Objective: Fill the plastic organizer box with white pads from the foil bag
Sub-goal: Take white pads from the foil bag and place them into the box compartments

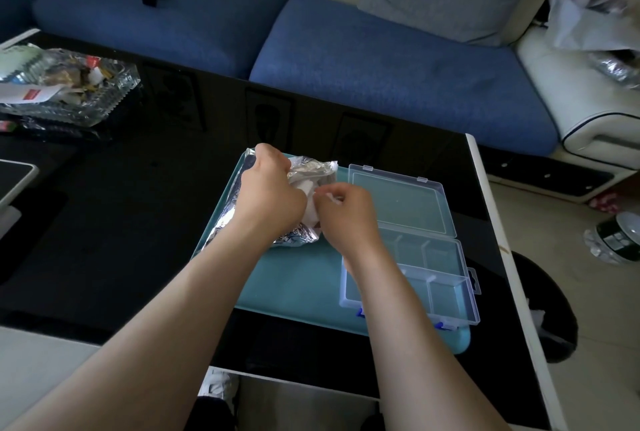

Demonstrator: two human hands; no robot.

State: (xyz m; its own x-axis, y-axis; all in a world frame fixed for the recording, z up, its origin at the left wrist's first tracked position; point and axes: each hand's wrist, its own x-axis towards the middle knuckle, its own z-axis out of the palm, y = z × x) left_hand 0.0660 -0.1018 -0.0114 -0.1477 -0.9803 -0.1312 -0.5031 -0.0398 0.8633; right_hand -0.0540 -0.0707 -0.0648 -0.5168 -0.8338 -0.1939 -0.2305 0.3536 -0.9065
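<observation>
A crumpled silver foil bag [311, 169] lies on a teal mat [298, 278] on the black table. My left hand [268, 188] grips the bag's upper edge with curled fingers. White pads [310, 211] show in the bag's open mouth between my hands. My right hand [346, 212] pinches a white pad at that opening. The clear plastic organizer box [446, 288] sits to the right on the mat, its lid [398, 202] folded back flat. Its visible compartments look bare; my right forearm hides part of the box.
A glass tray [114, 91] of wrappers sits at the table's far left. A blue sofa [381, 60] runs behind the table. The table's white right edge [495, 233] is close to the box. A plastic bottle [620, 240] lies on the floor at right.
</observation>
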